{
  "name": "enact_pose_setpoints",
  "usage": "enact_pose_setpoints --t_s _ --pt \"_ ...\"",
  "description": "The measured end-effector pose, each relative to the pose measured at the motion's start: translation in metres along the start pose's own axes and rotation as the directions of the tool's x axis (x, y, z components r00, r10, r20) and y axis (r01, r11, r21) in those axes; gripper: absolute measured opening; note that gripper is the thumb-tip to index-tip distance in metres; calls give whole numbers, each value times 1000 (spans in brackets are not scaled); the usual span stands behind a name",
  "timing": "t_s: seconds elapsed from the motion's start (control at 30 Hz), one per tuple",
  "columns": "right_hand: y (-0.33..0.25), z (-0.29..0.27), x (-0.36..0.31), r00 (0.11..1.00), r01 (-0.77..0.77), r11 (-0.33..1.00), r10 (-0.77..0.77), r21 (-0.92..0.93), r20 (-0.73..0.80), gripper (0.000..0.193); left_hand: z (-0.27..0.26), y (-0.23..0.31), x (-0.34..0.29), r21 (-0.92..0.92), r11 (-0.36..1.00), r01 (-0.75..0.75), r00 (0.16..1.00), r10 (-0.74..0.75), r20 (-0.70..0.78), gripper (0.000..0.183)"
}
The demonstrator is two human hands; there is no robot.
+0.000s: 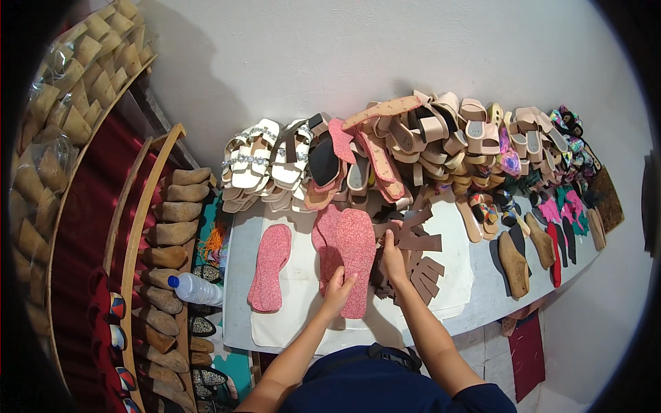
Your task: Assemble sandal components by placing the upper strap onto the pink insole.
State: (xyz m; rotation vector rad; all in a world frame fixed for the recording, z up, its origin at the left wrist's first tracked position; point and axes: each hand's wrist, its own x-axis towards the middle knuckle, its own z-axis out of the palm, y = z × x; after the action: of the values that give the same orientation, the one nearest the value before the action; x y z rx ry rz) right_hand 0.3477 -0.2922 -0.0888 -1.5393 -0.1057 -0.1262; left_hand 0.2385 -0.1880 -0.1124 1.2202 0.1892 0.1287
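Note:
My left hand (337, 292) is closed on the lower left edge of a pink patterned insole (357, 237), thumb on top. More pink insoles (323, 234) lie partly beneath it, their lower ends hidden. To the right, my right hand (393, 263) reaches into a heap of dark brown strap pieces (426, 279) with slit, finger-like ends. Its fingers are closed around brown strap material (416, 225); how many pieces they hold is hidden. Another small stack of pink insoles (270, 265) rests on the white sheet (296, 327) at the left.
Piled sandals line the wall behind: white ones (249, 162) at left, beige ones (482, 134) at right. Wooden shoe lasts (513, 265) and coloured pieces lie at the table's right. A water bottle (200, 289) lies at the left edge beside a rack of lasts (172, 234).

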Motion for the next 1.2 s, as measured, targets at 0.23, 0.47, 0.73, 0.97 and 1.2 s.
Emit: enact_pose_setpoints --t_s 0.23,0.47,0.73,0.97,1.2 --pt "-12 1 0 1000 -11 999 10 -52 -13 22 -8 -13 2 175 984 -44 999 40 26 17" --pt "-15 4 -2 982 -182 917 188 354 20 36 0 -14 5 104 992 -77 997 80 -23 12" --pt "-9 1 1 941 -334 860 286 386 178 44 -5 -19 7 193 977 -90 996 90 10 15" --pt "-35 14 -9 902 -431 759 364 489 231 29 -3 -21 0 314 945 -92 995 102 -13 15" --pt "-12 13 -5 955 -292 837 279 462 99 35 6 -18 -1 247 968 -53 997 64 -36 18"
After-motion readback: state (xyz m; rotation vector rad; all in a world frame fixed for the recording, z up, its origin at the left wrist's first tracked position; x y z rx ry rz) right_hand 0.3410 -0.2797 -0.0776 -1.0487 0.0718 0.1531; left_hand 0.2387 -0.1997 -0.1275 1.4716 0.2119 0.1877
